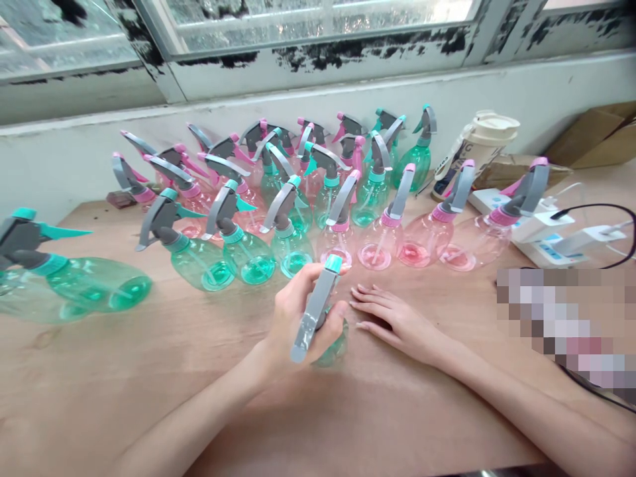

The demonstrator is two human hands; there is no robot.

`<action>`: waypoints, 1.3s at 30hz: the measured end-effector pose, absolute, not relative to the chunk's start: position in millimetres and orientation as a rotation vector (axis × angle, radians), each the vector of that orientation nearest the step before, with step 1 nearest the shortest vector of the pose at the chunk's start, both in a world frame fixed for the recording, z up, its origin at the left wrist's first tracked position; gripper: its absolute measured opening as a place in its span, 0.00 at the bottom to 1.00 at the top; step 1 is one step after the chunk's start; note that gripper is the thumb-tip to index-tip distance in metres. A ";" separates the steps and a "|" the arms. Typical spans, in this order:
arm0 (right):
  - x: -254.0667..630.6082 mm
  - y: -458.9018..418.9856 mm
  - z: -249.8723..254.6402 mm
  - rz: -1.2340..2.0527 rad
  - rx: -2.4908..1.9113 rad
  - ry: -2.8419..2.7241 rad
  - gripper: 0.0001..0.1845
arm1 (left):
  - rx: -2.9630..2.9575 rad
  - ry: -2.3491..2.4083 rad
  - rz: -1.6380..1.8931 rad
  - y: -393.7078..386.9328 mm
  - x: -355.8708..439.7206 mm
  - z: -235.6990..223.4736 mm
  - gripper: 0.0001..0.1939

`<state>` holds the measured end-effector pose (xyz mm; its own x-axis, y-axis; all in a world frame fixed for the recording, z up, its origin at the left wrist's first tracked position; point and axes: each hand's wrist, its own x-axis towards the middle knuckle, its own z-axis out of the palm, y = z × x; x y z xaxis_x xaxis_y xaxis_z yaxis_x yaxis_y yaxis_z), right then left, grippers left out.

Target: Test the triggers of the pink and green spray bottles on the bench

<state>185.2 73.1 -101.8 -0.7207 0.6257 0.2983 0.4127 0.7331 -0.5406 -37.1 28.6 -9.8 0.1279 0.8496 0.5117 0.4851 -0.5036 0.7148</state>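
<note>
My left hand point(293, 318) is wrapped round the neck of a green spray bottle point(334, 348) with a grey trigger head and teal nozzle. That bottle stands upright near the middle of the table, its body partly hidden behind my fingers. Just right of it, my right hand point(395, 321) lies flat on the wood with the fingers stretched out, holding nothing. Beyond both hands stand rows of similar bottles: a green spray bottle point(251, 255) is among those in front on the left, and a pink spray bottle point(380, 242) among those on the right.
Two overlapping green bottles point(99, 281) stand at the far left. A white lidded tumbler point(484, 142), a cardboard box point(589, 139) and a power strip point(541, 242) with plugged-in adapters and cables are on the right. A wall with windows point(318, 23) borders the table's back.
</note>
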 end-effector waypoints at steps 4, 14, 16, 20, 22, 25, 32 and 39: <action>185.2 72.5 -100.7 0.621 -0.800 -2.471 0.22 | 2.028 1.298 1.317 27.4 -36.1 -5.1 0.16; 185.1 72.2 -101.3 0.623 -0.791 -2.453 0.23 | 2.117 1.308 1.210 25.3 -38.2 6.7 0.06; 185.3 72.1 -101.1 0.628 -0.794 -2.463 0.23 | 2.047 1.325 1.241 25.2 -37.4 2.4 0.12; 185.6 72.0 -100.6 0.629 -0.801 -2.473 0.22 | 2.040 1.253 1.303 25.8 -35.9 -4.3 0.17; 185.7 72.1 -100.8 0.633 -0.804 -2.468 0.22 | 2.068 1.235 1.314 26.0 -35.8 -5.3 0.17; 185.8 72.4 -101.3 0.635 -0.800 -2.471 0.22 | 2.065 1.237 1.327 26.2 -35.8 -5.6 0.17; 185.0 72.2 -100.6 0.626 -0.801 -2.469 0.22 | 2.044 1.220 1.346 26.4 -35.8 -8.3 0.17; 185.2 72.1 -100.6 0.626 -0.807 -2.467 0.21 | 2.080 1.187 1.368 27.9 -36.6 -8.3 0.19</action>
